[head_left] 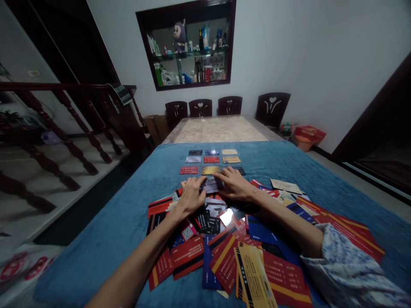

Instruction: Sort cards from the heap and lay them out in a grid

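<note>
A pale lilac card (212,185) is held between my two hands just in front of the laid-out cards. My left hand (192,194) grips its left edge, index finger along the side and thumb lower down. My right hand (236,185) has its fingers on the card's right edge and upper right corner, close to a gold card (210,170). Beyond lie rows of cards, among them a red card (189,170) and a dark card (239,170) partly hidden by my right hand. Under my wrists spreads a loose pile of cards, with a yellow card (253,273) nearest me.
A blue cloth (128,214) covers the near part of the table; the far tabletop (221,128) is marbled. Several dark chairs (272,107) stand beyond. A red-lined bin (308,136) is at the right, a wooden railing (73,145) at the left.
</note>
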{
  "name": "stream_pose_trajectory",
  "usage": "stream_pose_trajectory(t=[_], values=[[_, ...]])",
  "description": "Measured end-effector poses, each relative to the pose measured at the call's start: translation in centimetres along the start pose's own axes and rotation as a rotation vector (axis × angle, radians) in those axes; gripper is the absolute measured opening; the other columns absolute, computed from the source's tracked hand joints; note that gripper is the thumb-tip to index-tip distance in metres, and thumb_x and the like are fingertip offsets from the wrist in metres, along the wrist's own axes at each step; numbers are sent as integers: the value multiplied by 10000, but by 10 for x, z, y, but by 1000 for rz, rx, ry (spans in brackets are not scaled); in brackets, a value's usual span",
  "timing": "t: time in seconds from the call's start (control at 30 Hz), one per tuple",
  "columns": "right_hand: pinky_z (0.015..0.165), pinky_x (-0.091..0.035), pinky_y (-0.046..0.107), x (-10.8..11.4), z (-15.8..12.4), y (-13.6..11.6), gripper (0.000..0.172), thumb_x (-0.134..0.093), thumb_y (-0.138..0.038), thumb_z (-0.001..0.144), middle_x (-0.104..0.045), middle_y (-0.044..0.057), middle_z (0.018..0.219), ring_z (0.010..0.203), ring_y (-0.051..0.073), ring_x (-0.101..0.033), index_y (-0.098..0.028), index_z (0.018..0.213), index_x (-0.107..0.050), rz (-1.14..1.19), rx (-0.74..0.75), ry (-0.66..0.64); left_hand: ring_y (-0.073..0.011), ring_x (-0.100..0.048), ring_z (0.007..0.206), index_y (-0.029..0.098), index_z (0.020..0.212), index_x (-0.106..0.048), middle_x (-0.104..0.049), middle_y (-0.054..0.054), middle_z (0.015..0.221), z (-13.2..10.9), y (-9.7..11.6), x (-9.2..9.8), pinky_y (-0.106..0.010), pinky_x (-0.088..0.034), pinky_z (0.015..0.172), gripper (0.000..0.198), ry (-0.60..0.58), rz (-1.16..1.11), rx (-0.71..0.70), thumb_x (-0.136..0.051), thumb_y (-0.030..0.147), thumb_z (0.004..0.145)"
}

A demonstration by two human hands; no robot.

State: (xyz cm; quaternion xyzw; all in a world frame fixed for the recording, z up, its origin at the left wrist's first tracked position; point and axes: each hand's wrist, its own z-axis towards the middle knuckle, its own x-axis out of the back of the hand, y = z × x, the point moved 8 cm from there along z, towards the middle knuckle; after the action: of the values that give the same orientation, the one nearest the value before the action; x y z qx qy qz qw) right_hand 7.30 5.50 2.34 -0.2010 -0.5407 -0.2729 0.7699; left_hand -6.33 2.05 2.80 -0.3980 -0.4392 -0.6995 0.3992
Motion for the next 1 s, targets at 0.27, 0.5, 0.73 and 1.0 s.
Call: stream_pose_trajectory(t=[0.27,0.5,0.73,1.0], values=[[906,-363,451,4,0,-4,574,-584,-478,865,-617,164,1176,1071,311,-472,-157,1337,-519,13,-1,-34,-300,-517,1120,173,1353,-510,-611,-125,1173,-1,0,0,-474,-360,964,540,-107,27,15,-589,240,823],[910,-367,446,4,1,-4,518,-599,-500,864,-628,152,1183,1098,308,-475,-171,1264,-579,38,5,-57,-312,-495,1142,178,1299,-532,-591,-123,1180,-1,-3,0,-484,-353,963,465,-174,53,15,-577,259,844],[849,-394,425,10,8,-4,515,-628,-525,846,-589,155,1186,1090,313,-461,-195,1240,-621,-7,-10,-97,-289,-459,1200,193,1236,-527,-532,-119,1256,3,-3,3,-494,-324,997,420,-206,76,-15,-576,185,819],[825,-413,420,9,29,-2,454,-683,-458,818,-581,158,1206,1114,329,-454,-204,1193,-645,24,5,-174,-296,-435,1220,195,1230,-511,-519,-128,1291,11,-13,11,-514,-298,1014,430,-234,134,-36,-562,141,807]])
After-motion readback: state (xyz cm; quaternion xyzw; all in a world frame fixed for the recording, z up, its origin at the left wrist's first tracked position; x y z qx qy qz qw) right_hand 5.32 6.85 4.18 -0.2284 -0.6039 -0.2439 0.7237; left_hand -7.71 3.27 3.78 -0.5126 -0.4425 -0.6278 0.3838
